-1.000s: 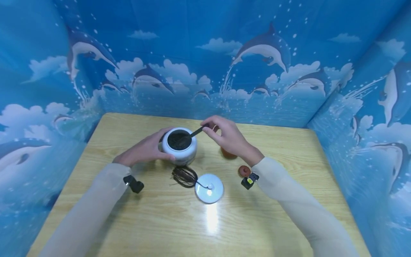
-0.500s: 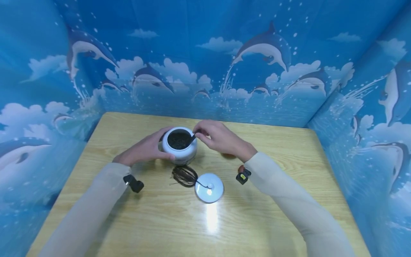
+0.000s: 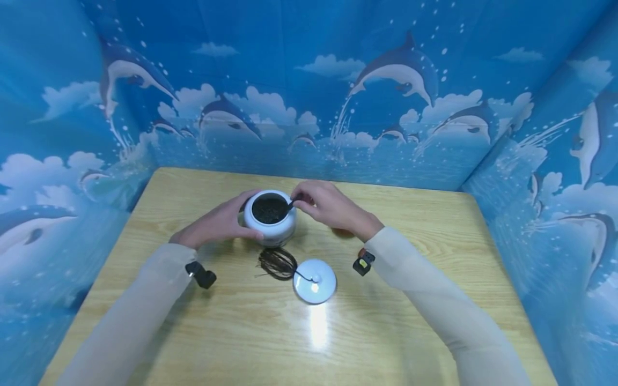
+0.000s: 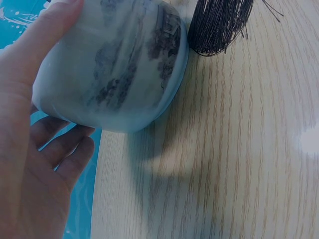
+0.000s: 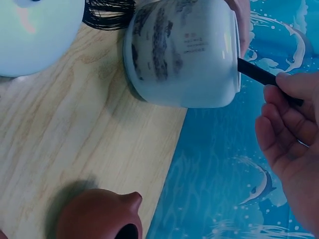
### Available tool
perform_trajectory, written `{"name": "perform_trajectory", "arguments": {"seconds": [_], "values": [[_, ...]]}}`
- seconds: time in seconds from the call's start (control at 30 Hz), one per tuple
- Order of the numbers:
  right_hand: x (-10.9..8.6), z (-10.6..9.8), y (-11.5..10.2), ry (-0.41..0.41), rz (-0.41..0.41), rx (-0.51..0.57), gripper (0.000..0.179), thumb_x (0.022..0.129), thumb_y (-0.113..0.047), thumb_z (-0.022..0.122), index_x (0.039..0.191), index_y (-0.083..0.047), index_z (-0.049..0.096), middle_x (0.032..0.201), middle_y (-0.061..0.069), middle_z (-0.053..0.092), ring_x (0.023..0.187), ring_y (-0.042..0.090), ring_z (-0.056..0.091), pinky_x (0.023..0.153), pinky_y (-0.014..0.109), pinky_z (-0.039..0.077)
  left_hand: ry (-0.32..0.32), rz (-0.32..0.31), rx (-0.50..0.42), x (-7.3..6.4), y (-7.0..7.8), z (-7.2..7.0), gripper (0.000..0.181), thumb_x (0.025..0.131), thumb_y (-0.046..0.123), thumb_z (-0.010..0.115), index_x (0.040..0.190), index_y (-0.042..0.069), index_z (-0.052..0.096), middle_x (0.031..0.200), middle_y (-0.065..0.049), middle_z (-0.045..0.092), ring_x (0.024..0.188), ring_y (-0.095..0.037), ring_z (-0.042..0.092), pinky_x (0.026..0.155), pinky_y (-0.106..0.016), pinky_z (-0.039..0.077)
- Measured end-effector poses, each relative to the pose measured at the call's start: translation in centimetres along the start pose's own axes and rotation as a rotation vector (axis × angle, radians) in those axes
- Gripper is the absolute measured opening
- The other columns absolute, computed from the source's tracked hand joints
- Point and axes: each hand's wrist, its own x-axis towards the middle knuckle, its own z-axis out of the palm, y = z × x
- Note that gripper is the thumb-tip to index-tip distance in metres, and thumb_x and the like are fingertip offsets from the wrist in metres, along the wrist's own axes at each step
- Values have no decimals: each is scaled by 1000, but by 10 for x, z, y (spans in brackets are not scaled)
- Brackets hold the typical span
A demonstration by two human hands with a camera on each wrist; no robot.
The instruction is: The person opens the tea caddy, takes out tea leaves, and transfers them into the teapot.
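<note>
A rounded white ceramic jar (image 3: 272,234) with a dark ink-style landscape stands on the table, its mouth uncovered and dark, leaf-like contents (image 3: 267,208) inside. My left hand (image 3: 219,222) grips it from the left, thumb on the near side and fingers round the far side. Between thumb and fingertips my right hand (image 3: 333,206) pinches a slim black scoop (image 5: 258,74). The scoop slants over the jar's right rim, and its lower end is hidden inside. In front of the jar lies a white lid (image 3: 311,292) with a knob, tied to a dark brown tassel (image 3: 277,264).
A reddish-brown clay teapot (image 5: 92,214) sits under my right forearm, mostly covered in the head view. Nearer to me is a small clay lid (image 3: 361,252), partly hidden by the wrist camera. A blue dolphin-print curtain (image 3: 309,145) borders the wooden table (image 3: 232,332).
My right hand has moved left and slightly down towards the jar, pushing the scoop deeper; over the last half second it has barely shifted. My left hand and the jar stay put.
</note>
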Motion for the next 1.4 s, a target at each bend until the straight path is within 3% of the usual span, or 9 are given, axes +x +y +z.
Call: {"name": "perform_trajectory", "arguments": {"seconds": [0.13, 0.33, 1.0, 1.4], "values": [[1, 9, 3, -7, 11, 24, 25, 112, -23, 64, 127, -7, 75, 108, 2, 76, 90, 13, 67, 77, 31, 60, 0, 15, -1, 0, -1, 1, 131, 72, 64, 97, 174, 26, 24, 176, -4, 37, 162, -34, 36, 132, -70, 28], [1, 21, 4, 15, 31, 65, 26, 112, -23, 64, 126, -5, 76, 106, 3, 77, 90, 13, 69, 76, 32, 60, -5, 19, -12, 1, -1, 2, 132, 73, 65, 96, 175, 24, 23, 176, -4, 37, 162, -33, 37, 132, -68, 29], [-5, 56, 13, 267, 181, 296, 23, 111, -26, 66, 124, -11, 78, 106, 2, 79, 93, 14, 71, 80, 31, 62, 21, 27, -6, 0, -3, 2, 125, 75, 62, 96, 173, 32, 25, 176, -2, 36, 164, -33, 34, 131, -74, 24], [-10, 51, 23, 306, 245, 473, 25, 112, -28, 65, 125, -11, 77, 105, 6, 81, 102, 42, 75, 72, 29, 58, 27, 13, 6, -1, -1, 1, 129, 72, 64, 97, 174, 31, 24, 177, -3, 36, 164, -34, 33, 131, -73, 25]]}}
